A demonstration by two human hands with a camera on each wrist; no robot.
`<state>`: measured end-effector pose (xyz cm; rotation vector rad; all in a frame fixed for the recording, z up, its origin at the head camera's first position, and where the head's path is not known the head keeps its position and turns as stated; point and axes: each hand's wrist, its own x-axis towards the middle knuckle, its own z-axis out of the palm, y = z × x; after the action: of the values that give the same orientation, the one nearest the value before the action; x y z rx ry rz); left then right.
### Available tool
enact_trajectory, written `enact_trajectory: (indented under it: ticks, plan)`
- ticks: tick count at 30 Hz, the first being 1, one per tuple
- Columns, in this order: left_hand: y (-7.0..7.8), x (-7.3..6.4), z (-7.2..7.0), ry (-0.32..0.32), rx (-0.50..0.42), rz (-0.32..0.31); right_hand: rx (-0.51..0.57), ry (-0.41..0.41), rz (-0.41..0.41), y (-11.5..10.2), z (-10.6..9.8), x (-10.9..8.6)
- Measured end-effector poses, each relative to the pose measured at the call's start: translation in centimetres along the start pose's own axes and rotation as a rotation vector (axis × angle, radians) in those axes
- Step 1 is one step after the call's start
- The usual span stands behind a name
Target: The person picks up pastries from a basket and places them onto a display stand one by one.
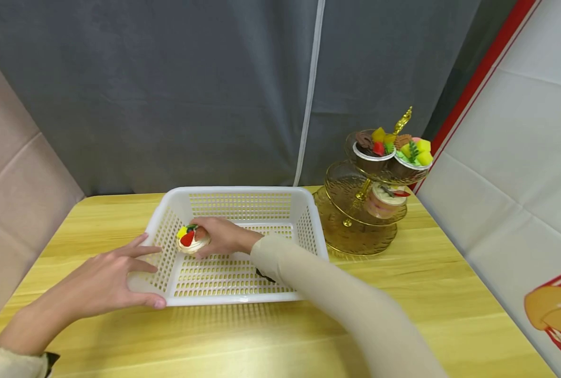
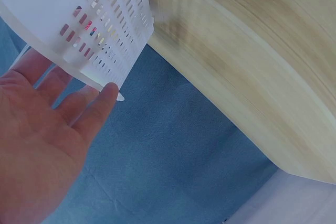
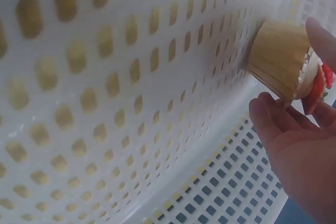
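A white perforated plastic basket (image 1: 242, 300) stands on the wooden table. Inside it, near the left wall, my right hand (image 1: 219, 236) holds a cupcake (image 1: 194, 242) topped with cream and red and yellow fruit. In the right wrist view the cupcake's tan paper cup (image 3: 278, 59) sits low in the basket, thumb on one side and fingers on the other. My left hand (image 1: 112, 275) is at the basket's left end, its fingers spread and fairly straight along the rim. Seen from the left wrist, those fingers (image 2: 97, 111) touch the rim's edge.
A three-tier amber stand (image 1: 356, 244) with gold fittings is right of the basket. Two dark-cupped desserts (image 1: 374, 152) with fruit pieces share its top tier; a pink and cream cake (image 1: 384, 202) sits on the middle one. A grey curtain (image 1: 190, 94) hangs behind the table.
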<state>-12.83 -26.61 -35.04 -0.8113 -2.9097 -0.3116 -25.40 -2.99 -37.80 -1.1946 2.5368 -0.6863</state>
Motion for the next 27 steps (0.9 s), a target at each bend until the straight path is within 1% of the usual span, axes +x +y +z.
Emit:
enact_trajectory:
  ticks: [6, 10, 12, 15, 19, 27]
  plan:
    - [0.0, -0.1, 0.0, 0.0, 0.006, 0.0, -0.033, 0.035, 0.009, -0.3, 0.5, 0.4]
    - [0.0, -0.1, 0.0, 0.003, 0.006, 0.002, -0.047, 0.049, 0.03, -0.4, 0.6, 0.3]
    - [0.0, -0.1, 0.0, 0.004, 0.007, 0.003, -0.057, 0.061, 0.027, -0.4, 0.4, 0.2]
    - [0.1, 0.0, 0.0, 0.006, 0.008, 0.008, -0.066, 0.082, 0.01, -0.3, 0.0, -0.2]
    - [0.1, 0.0, -0.1, 0.005, 0.006, 0.006, -0.022, 0.101, -0.008, -0.1, -0.7, -0.8]
    - [0.1, 0.0, -0.1, -0.005, 0.007, 0.002, 0.008, 0.15, 0.013, 0.0, -2.5, -2.1]
